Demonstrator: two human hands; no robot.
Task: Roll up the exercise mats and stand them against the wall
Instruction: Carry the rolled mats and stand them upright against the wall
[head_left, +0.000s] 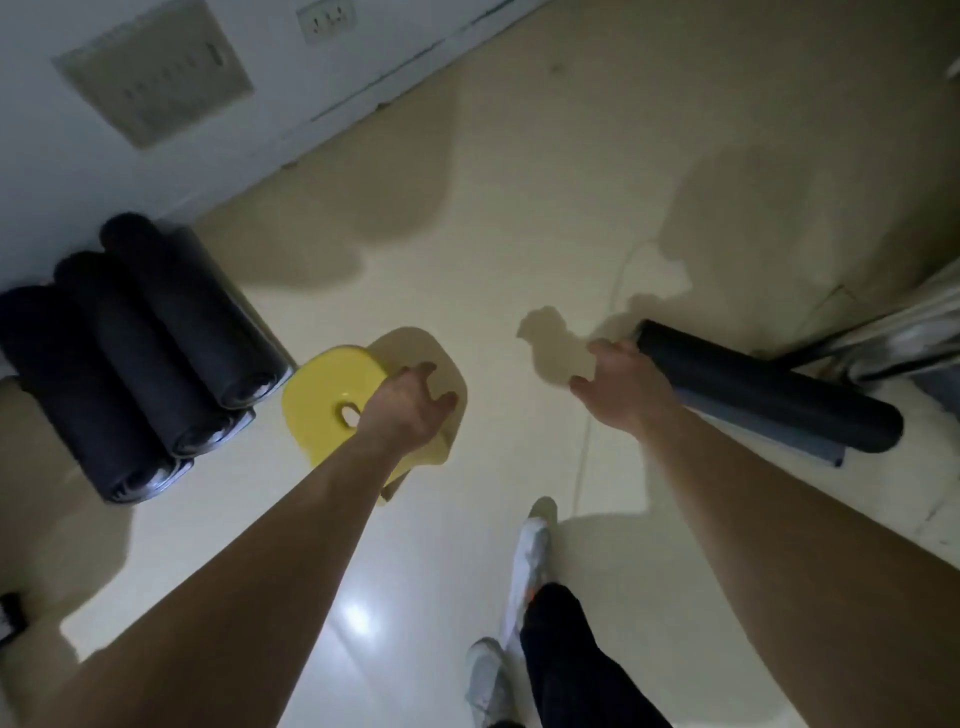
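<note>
Three dark rolled mats (150, 358) stand side by side against the white wall (62, 171) at the left. A fourth dark rolled mat (769, 395) lies on the floor at the right, its loose end showing underneath. My right hand (618, 389) hovers at that mat's near end, fingers spread, with nothing in it. My left hand (410, 405) is open above a yellow stool (332, 400), fingers apart, gripping nothing that I can see.
The yellow plastic stool stands on the glossy cream floor (467, 234) between the two hands. My feet in white shoes (530, 561) are below. Pale furniture or fabric (904, 332) fills the right edge. A wall socket (327, 21) sits high on the wall.
</note>
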